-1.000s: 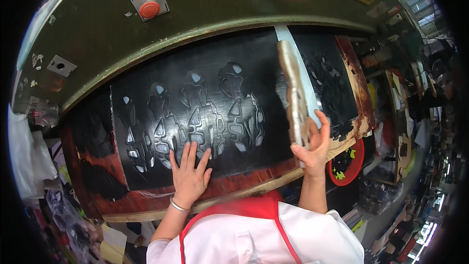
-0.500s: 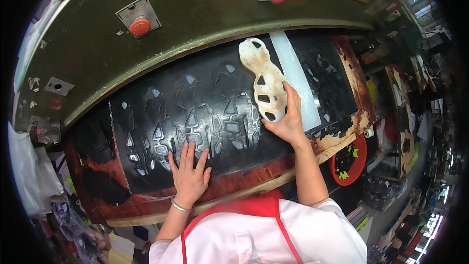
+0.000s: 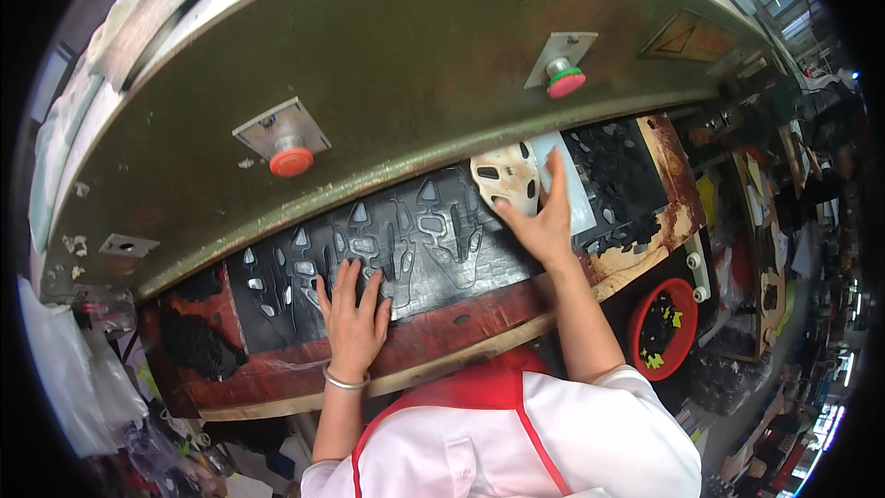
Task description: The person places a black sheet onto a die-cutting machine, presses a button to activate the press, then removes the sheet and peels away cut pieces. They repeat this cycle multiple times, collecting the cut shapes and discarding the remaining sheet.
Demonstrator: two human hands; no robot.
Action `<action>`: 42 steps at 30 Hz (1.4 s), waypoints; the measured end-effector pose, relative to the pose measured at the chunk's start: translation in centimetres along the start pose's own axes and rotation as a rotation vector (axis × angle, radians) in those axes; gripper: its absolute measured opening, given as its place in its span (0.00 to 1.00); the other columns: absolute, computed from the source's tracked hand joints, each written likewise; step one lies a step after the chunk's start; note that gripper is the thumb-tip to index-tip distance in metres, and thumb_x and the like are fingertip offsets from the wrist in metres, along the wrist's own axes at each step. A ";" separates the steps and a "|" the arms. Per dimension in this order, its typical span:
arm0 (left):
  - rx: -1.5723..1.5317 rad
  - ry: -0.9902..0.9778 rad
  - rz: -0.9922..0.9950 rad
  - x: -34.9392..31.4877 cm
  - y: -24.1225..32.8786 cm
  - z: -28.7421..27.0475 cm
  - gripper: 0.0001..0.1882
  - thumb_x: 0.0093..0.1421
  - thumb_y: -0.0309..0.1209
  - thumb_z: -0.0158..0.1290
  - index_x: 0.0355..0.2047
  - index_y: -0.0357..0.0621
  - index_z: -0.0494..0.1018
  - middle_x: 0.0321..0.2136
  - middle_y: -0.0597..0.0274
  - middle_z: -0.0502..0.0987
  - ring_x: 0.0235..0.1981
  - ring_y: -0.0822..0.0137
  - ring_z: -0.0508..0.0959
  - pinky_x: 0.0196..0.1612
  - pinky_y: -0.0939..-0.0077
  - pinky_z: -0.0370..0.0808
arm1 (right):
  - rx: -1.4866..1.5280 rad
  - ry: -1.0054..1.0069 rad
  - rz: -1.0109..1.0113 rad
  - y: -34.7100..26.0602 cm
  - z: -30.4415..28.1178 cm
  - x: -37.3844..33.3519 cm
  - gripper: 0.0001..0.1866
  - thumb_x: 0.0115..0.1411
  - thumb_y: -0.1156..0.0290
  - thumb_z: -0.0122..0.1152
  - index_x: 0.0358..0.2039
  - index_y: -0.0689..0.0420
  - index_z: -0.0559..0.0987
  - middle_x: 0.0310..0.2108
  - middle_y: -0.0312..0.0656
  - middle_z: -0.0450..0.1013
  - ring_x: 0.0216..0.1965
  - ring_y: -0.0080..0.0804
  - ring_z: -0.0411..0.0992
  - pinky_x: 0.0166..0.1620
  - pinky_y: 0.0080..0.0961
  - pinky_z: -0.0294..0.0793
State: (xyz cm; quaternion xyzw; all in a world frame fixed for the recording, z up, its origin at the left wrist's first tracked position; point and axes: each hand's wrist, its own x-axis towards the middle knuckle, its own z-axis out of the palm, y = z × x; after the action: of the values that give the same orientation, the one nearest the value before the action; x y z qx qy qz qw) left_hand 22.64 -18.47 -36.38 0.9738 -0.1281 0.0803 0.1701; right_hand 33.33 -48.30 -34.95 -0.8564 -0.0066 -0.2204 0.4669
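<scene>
A black rubbery sheet (image 3: 502, 263) bears rows of cut-out outlines with pale openings. On its right part lies an off-white, sole-shaped template or die (image 3: 509, 172) with dark holes, its far end hidden under the green press head. My right hand (image 3: 546, 221) is at its near right edge, thumb against the rim, index finger stretched over a pale strip (image 3: 573, 186) beside it. Fingers spread, my left hand (image 3: 353, 314) rests flat on the sheet's near edge, left of the middle.
The green press head (image 3: 415, 65) spans the far side, with a red button (image 3: 290, 159) and a pink-and-green one (image 3: 565, 83). Black scraps (image 3: 198, 343) lie at the left, more black offcuts (image 3: 613, 184) at the right. A red basin (image 3: 687, 327) with scraps stands below the table's right end.
The green press head has come nearer, covering the far part of the sheet and die. My right hand's fingers have spread from the die's edge. My left hand stays on the sheet.
</scene>
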 end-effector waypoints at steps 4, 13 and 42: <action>-0.121 0.213 -0.012 -0.2 0.1 0.5 0.17 0.55 0.29 0.58 0.47 0.42 0.76 0.37 0.55 0.73 0.37 0.55 0.71 0.41 0.61 0.66 | -0.160 0.306 -0.260 -1.4 -0.1 8.3 0.44 0.63 0.57 0.54 0.66 0.72 0.45 0.65 0.66 0.47 0.65 0.61 0.48 0.66 0.49 0.44; -0.150 0.152 -0.094 2.3 -2.6 3.8 0.11 0.54 0.27 0.57 0.39 0.40 0.77 0.26 0.55 0.71 0.29 0.55 0.71 0.35 0.62 0.67 | -0.246 0.363 -0.284 -2.0 3.5 11.3 0.53 0.62 0.49 0.56 0.67 0.69 0.35 0.67 0.72 0.28 0.69 0.68 0.32 0.67 0.56 0.34; -0.340 0.004 0.012 -12.4 4.5 2.1 0.07 0.55 0.28 0.58 0.33 0.40 0.78 0.28 0.54 0.76 0.31 0.53 0.75 0.36 0.62 0.71 | -0.277 0.095 -0.270 -1.2 -5.6 -13.5 0.13 0.48 0.76 0.67 0.36 0.63 0.79 0.33 0.47 0.76 0.37 0.48 0.72 0.43 0.38 0.72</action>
State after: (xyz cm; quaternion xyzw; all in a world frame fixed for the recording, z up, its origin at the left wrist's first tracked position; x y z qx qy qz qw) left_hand 9.81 -20.58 -39.40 0.9299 -0.1452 0.0605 0.3324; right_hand 18.79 -49.44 -36.57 -0.8924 -0.0689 -0.3199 0.3107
